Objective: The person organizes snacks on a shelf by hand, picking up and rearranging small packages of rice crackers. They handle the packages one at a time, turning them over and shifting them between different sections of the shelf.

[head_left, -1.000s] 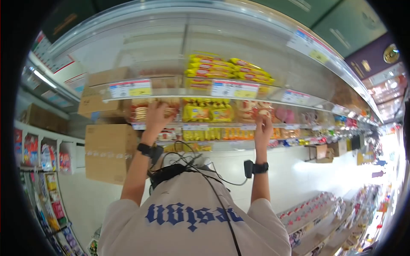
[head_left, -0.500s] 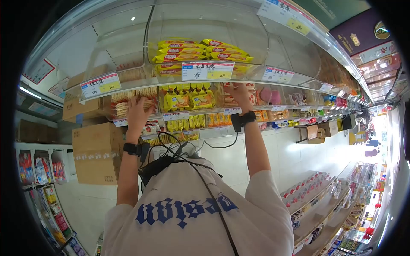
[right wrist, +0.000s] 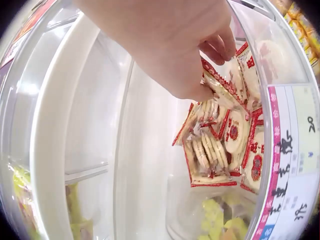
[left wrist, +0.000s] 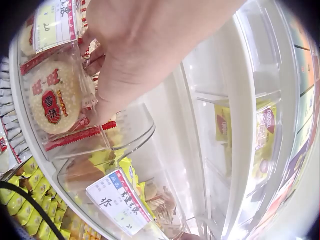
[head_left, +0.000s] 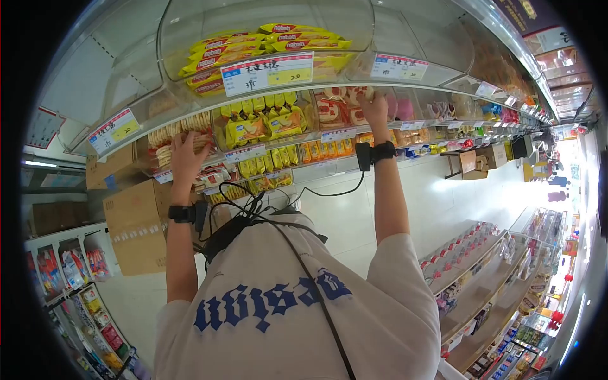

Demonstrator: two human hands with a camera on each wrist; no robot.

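Note:
In the head view my left hand (head_left: 185, 155) is at the left bin, its fingers spread over rice cracker packets (head_left: 166, 136). The left wrist view shows this hand (left wrist: 145, 45) reaching over the bin's front wall, its fingertips among red-trimmed wrappers. A round rice cracker in a clear packet (left wrist: 55, 97) shows just below the thumb. My right hand (head_left: 375, 109) is inside another bin, two compartments to the right. In the right wrist view, the thumb and fingers of this hand (right wrist: 175, 45) pinch a red-edged rice cracker packet (right wrist: 222, 82), above several similar packets (right wrist: 210, 152).
Yellow snack packs (head_left: 266, 126) fill the bin between the hands. Above them, an overhanging shelf holds yellow wafer packs (head_left: 228, 54) behind a price tag (head_left: 269, 73). Cardboard boxes (head_left: 136, 228) stand at the left. A black cable (head_left: 316, 278) runs down the shirt.
The right hand has moved up from the shelf front into its bin and onto the packets. The left hand stays at the left rice crackers. The head view has shifted toward the right.

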